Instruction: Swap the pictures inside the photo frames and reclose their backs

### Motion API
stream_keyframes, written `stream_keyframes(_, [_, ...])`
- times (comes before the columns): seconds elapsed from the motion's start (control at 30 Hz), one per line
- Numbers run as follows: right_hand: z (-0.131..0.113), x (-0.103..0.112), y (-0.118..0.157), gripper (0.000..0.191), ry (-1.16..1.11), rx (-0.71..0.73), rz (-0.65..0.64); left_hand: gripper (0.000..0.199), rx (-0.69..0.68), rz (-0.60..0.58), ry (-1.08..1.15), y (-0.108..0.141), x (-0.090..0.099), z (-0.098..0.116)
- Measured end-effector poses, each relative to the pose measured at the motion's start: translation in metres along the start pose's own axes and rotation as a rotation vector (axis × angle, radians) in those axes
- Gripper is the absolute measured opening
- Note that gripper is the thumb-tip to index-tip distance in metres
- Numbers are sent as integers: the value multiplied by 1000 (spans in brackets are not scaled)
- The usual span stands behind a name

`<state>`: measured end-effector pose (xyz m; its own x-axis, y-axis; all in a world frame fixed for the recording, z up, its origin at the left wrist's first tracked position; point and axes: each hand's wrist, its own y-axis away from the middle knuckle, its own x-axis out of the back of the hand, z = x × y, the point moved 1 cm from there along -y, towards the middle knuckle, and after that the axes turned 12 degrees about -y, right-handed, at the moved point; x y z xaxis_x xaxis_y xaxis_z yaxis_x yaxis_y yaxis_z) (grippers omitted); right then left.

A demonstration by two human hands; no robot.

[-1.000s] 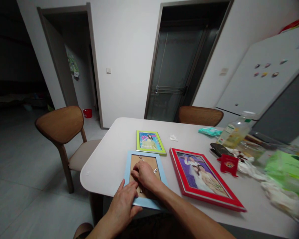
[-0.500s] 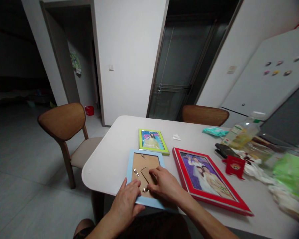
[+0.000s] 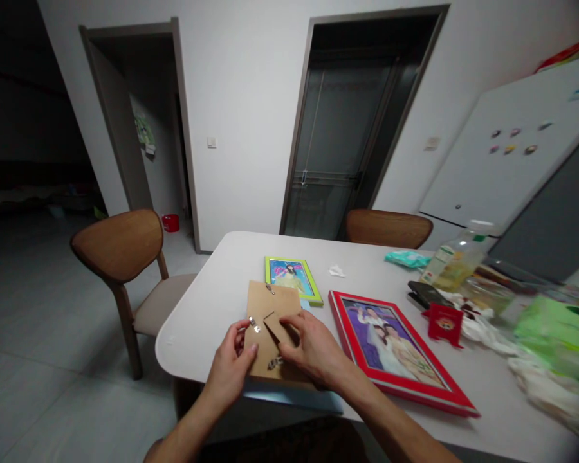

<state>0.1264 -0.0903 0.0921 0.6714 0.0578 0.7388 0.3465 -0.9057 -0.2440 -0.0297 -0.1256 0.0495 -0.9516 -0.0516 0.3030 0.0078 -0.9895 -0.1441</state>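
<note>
Lifted the backing board [image 3: 264,352] off the blue frame [image 3: 294,397], gripping with left hand [image 3: 228,368] and pinching flap [image 3: 276,326] with right hand [image 3: 318,347], needing steady support.

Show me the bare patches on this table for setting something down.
Bare tabletop: left of the brown board and lime frame; also between the white scrap and teal packet. Crowded: the right end, with bottle, red stand and green bag, and the near edge, where left hand and right hand hold the board over the blue frame.
</note>
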Motion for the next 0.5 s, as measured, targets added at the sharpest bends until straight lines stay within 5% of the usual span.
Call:
stream_keyframes(0.1, [-2,0,0,36,-109,70,-24,39,138,35,229,-11,18,-1])
stream_keyframes(0.2, [22,0,2,40,-45,-30,39,40,206,136,244,-15,46,-10])
stream_keyframes(0.37, [69,-7,8,47,230,-219,38,40,285,208,81,-13,87,-35])
stream_keyframes(0.5, [78,-11,10,52,267,-287,-5,41,283,185,-155,-16,103,-50])
